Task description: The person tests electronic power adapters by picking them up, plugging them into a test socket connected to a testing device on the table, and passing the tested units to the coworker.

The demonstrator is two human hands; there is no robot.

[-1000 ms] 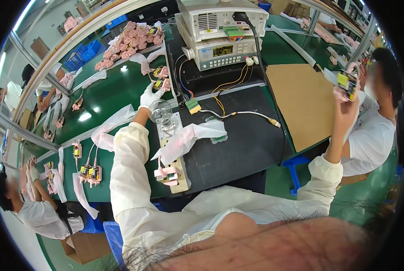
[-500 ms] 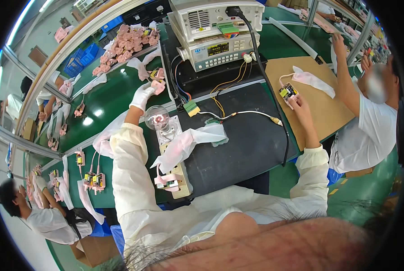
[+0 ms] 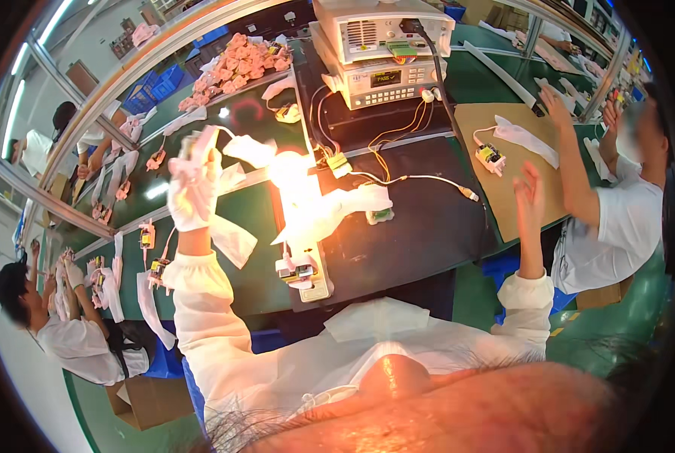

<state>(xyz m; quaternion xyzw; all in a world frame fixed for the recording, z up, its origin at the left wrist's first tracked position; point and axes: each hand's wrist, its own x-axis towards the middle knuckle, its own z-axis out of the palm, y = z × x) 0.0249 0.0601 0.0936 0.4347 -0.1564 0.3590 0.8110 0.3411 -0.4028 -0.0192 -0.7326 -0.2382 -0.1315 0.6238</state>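
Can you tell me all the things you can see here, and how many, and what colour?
test instruments: two, grey, stacked at the bench back
black mat: one, bench middle
brown board: one, right of the mat
small circuit part: one, yellow and black, on the board
pink parts pile: many, far left
co-workers: several, white shirts, left and right
left hand: white glove, raised, holding nothing clear
right hand: bare, open, above the board edge

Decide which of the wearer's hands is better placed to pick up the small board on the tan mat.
Right. The bare right hand hovers open just beside the tan mat and the small board; the gloved left hand is raised far across the bench.
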